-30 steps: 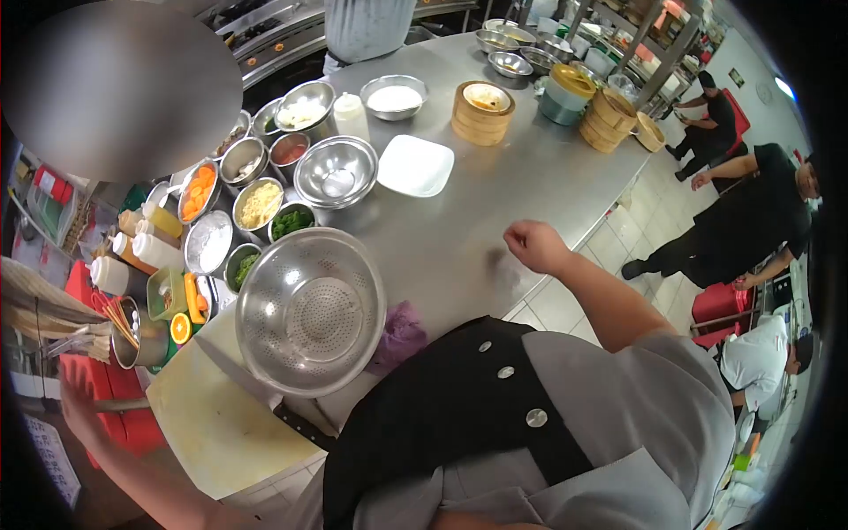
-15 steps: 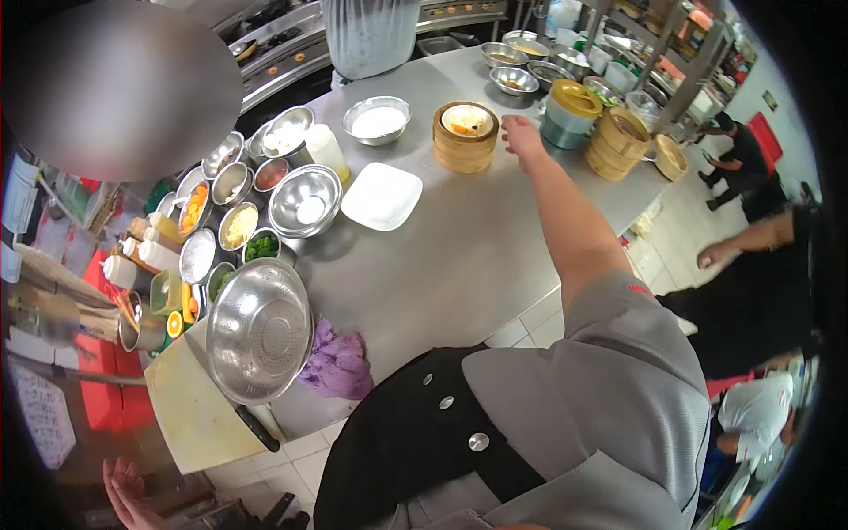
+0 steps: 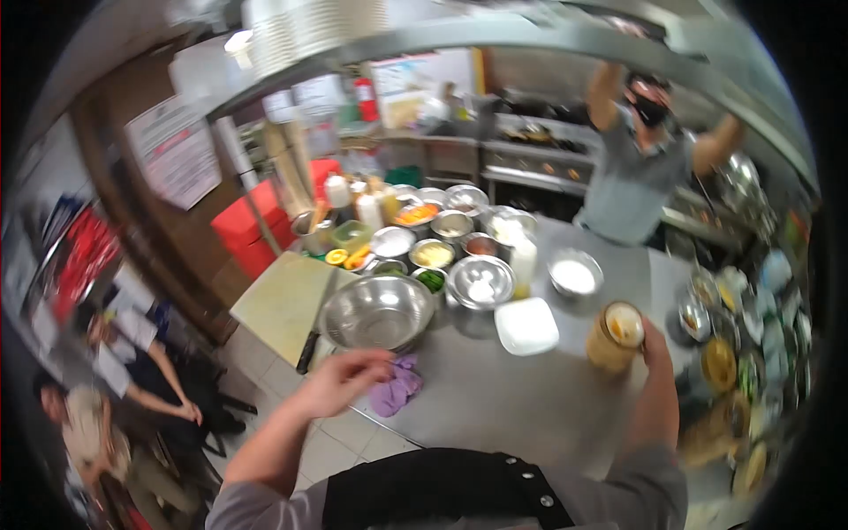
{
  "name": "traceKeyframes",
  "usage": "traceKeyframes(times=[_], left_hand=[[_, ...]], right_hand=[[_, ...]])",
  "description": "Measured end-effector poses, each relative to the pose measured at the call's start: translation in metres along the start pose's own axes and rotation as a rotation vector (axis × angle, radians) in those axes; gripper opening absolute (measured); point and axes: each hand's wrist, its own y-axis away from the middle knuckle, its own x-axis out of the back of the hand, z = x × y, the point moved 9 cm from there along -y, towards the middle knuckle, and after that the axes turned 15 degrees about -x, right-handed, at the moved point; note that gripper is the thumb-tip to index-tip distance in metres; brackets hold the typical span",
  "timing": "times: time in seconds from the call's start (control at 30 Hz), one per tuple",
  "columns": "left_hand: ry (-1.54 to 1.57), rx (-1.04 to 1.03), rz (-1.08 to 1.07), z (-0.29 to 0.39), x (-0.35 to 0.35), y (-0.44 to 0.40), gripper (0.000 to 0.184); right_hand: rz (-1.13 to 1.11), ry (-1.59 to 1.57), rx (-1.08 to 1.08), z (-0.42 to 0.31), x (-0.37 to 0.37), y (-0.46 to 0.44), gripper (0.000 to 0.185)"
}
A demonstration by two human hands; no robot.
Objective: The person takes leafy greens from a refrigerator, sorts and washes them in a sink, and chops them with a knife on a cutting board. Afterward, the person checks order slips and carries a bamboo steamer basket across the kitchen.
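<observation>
My left hand (image 3: 346, 382) hovers over the table's front edge, fingers loosely bent and apart with nothing between them. Just under its fingertips lies a crumpled purple cloth (image 3: 397, 393). Behind the hand sits a perforated metal colander (image 3: 378, 318). My right hand (image 3: 655, 346) is against the right side of a round bamboo steamer (image 3: 611, 346), its fingers stretched along the wall and slightly blurred. Inside the steamer, a white dish (image 3: 624, 323) holds some orange-yellow food. A white square plate (image 3: 527, 326) lies left of the steamer.
A knife (image 3: 311, 340) lies along the cutting board (image 3: 281, 296), left of the colander. Several metal bowls of ingredients and squeeze bottles (image 3: 369, 210) crowd the back. A co-worker (image 3: 632, 168) stands across the table with arms raised. An overhead shelf (image 3: 495, 40) spans the top.
The view has swung left and up. My left hand has come from the lower left to above the purple cloth. My right hand now meets the steamer's side. The co-worker's arms are now visible, raised.
</observation>
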Motion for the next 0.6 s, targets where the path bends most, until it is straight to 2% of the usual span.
traceKeyframes(times=[0.03,0.1,0.13,0.2,0.23,0.33,0.43,0.5,0.53,0.6], left_hand=[[0.042,-0.022,-0.058,-0.01,-0.027,-0.007,0.032],[-0.006,0.009,-0.205,-0.031,-0.076,-0.02,0.036],[0.071,-0.018,-0.234,-0.044,-0.102,-0.027,0.037],[0.153,-0.01,-0.331,-0.062,-0.149,-0.034,0.041],[0.156,0.025,-0.398,-0.066,-0.169,-0.036,0.045],[0.109,-0.007,-0.388,-0.089,-0.205,-0.041,0.054],[0.167,0.048,-0.163,-0.125,-0.213,-0.049,0.064],[0.245,0.057,-0.053,-0.131,-0.207,-0.048,0.067],[0.284,0.062,-0.002,-0.136,-0.204,-0.047,0.069],[0.31,-0.021,0.07,-0.152,-0.2,-0.047,0.06]], right_hand=[[-0.083,0.084,0.149,0.001,0.006,-0.022,0.051],[-0.009,0.289,0.044,0.018,0.014,-0.022,0.054],[0.004,0.353,-0.014,0.024,0.008,-0.012,0.053],[-0.036,0.345,0.079,0.039,-0.008,0.013,0.049],[-0.133,0.341,0.193,0.048,-0.021,0.021,0.047],[-0.106,0.37,0.242,0.089,-0.053,0.059,0.052],[-0.072,0.587,0.173,0.093,-0.135,0.157,0.06],[-0.098,0.382,0.202,0.144,-0.15,0.127,0.053],[-0.135,0.383,0.212,0.143,-0.17,0.142,0.05],[-0.197,0.375,0.237,0.128,-0.222,0.184,0.045]])
